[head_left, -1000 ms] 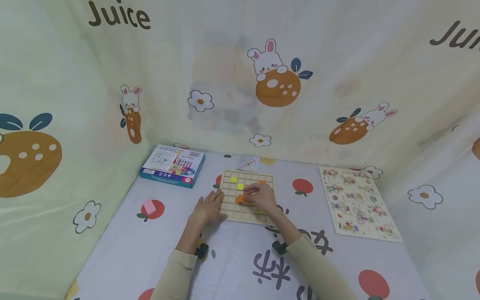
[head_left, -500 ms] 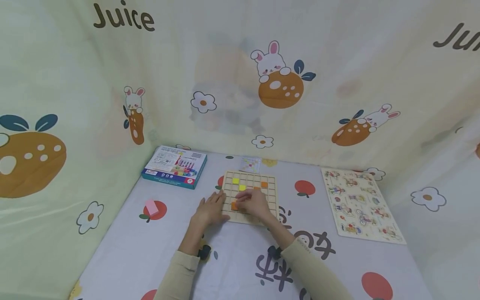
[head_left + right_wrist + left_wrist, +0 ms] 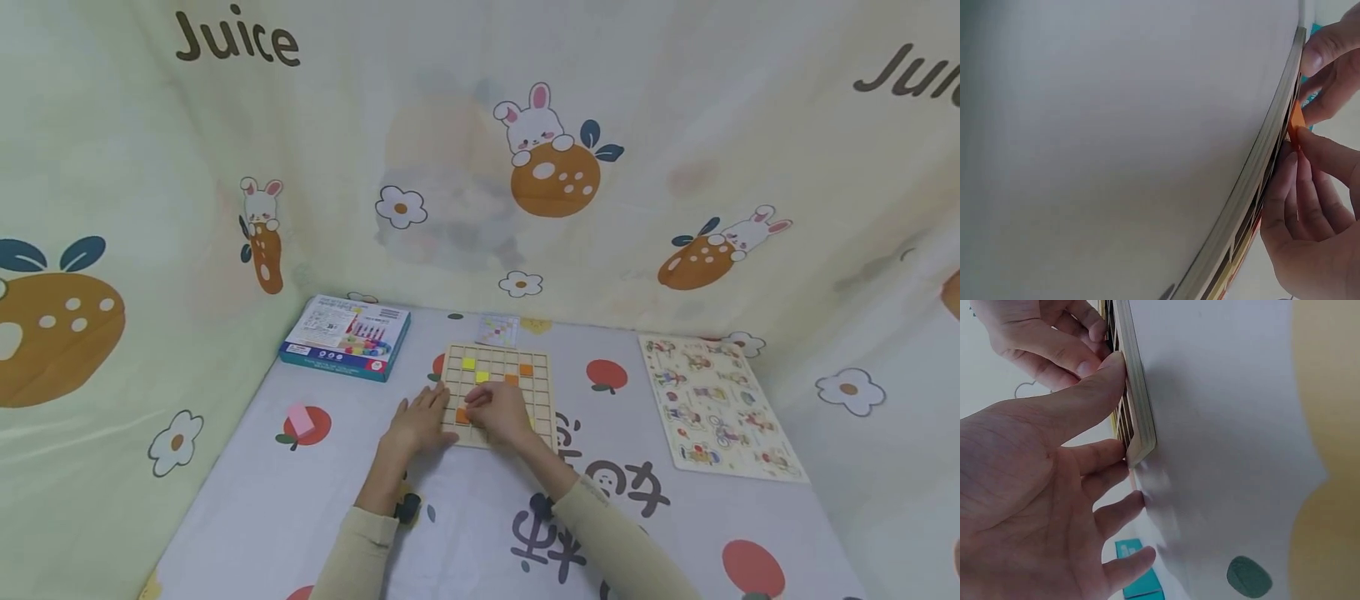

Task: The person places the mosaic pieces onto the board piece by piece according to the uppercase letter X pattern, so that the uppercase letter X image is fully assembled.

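A wooden grid board (image 3: 542,398) lies flat on the printed cloth, with two yellow tiles (image 3: 468,363) and two orange tiles (image 3: 527,370) in its far cells. My right hand (image 3: 480,408) is over the board's near left part and pinches another orange tile (image 3: 462,415) with thumb and fingers. The right wrist view shows that orange tile (image 3: 1295,122) at my fingertips (image 3: 1300,165), against the board's edge (image 3: 1260,169). My left hand (image 3: 429,408) lies flat with straight fingers at the board's left edge. Its thumb (image 3: 1100,378) presses the board's rim (image 3: 1138,419).
A blue game box (image 3: 347,335) lies at the far left and a pink block (image 3: 301,419) nearer on the left. A small pattern card (image 3: 498,329) sits behind the board. A picture puzzle board (image 3: 716,408) lies to the right. Cloth walls close in the back and sides.
My right hand has moved left and toward me across the board, carrying the orange tile with it. My left hand has stayed at the board's left edge.
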The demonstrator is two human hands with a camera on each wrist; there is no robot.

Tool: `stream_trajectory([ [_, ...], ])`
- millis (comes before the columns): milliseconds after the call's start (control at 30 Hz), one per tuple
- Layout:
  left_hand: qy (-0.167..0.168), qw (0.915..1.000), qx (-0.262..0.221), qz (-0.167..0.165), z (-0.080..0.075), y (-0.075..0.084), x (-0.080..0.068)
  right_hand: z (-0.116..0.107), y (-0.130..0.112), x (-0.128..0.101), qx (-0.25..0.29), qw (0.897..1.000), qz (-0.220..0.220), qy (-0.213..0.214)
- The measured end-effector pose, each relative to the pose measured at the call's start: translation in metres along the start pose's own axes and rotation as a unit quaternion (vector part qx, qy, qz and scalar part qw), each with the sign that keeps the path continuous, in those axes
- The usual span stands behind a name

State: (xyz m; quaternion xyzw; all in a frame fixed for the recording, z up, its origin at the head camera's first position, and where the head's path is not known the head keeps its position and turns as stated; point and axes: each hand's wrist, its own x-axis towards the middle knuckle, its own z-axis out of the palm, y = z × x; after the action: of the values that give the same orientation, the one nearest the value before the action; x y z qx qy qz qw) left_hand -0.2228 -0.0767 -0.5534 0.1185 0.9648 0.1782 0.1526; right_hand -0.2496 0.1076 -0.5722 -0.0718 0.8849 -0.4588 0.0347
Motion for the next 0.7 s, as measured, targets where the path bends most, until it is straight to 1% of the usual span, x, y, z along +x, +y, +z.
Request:
stream_trajectory([
  [267, 0.0, 1.0, -0.001, -0.001, -0.005, 0.0, 0.0, 0.002, -0.002, 0.003, -0.031, 1.0, -0.003, 0.004],
  [433, 0.0, 1.0, -0.001, 0.002, -0.007, 0.0, 0.001, -0.001, 0.001, 0.002, -0.026, 0.999, -0.02, -0.003],
  [500, -0.001, 1.0, 0.0, 0.002, -0.007, -0.001, 0.002, -0.006, 0.003, 0.001, -0.018, 0.999, -0.031, -0.009],
  [567, -0.003, 1.0, 0.0, 0.003, -0.007, -0.001, 0.004, -0.012, 0.006, 0.002, -0.022, 0.999, -0.042, -0.008],
  [700, -0.006, 0.9999, -0.009, 0.012, -0.007, -0.002, 0.006, -0.03, 0.013, 0.003, -0.038, 0.998, -0.045, 0.015],
])
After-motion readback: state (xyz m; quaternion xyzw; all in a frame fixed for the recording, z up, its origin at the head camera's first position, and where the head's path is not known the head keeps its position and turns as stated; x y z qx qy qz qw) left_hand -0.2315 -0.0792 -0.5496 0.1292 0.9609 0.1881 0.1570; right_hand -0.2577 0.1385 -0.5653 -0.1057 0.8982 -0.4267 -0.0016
